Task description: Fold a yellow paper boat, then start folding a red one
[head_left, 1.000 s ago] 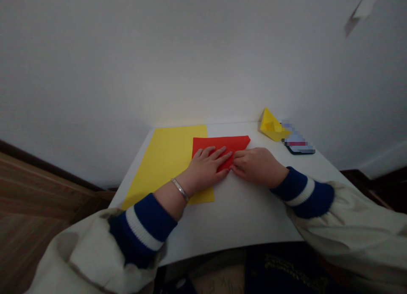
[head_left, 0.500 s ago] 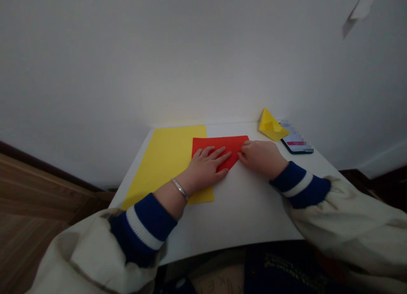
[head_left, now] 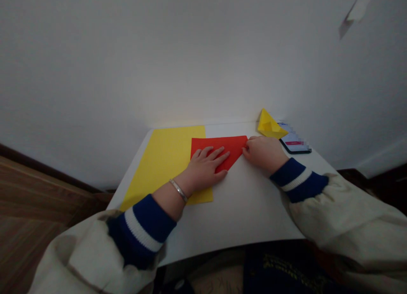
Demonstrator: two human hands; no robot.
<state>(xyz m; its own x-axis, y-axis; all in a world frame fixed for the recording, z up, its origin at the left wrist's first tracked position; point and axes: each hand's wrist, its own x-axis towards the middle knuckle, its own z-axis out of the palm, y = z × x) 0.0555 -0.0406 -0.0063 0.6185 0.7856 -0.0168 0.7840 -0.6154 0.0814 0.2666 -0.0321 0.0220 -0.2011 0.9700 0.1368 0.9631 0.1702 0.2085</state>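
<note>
- The folded red paper is lying flat on the white table, toward 12 o'clock from the table's middle, and its left part is overlapping a yellow sheet lying at its 9 o'clock.
- The left hand is pressing down on the red paper from 7 o'clock, palm flat and fingers spread wide.
- The right hand is touching the paper's corner at 3 o'clock with curled fingers; I cannot tell whether it is pinching or only pressing.
- A folded yellow paper shape is sitting at 12 o'clock of the right hand, and a phone is lying at its 2 o'clock.
</note>
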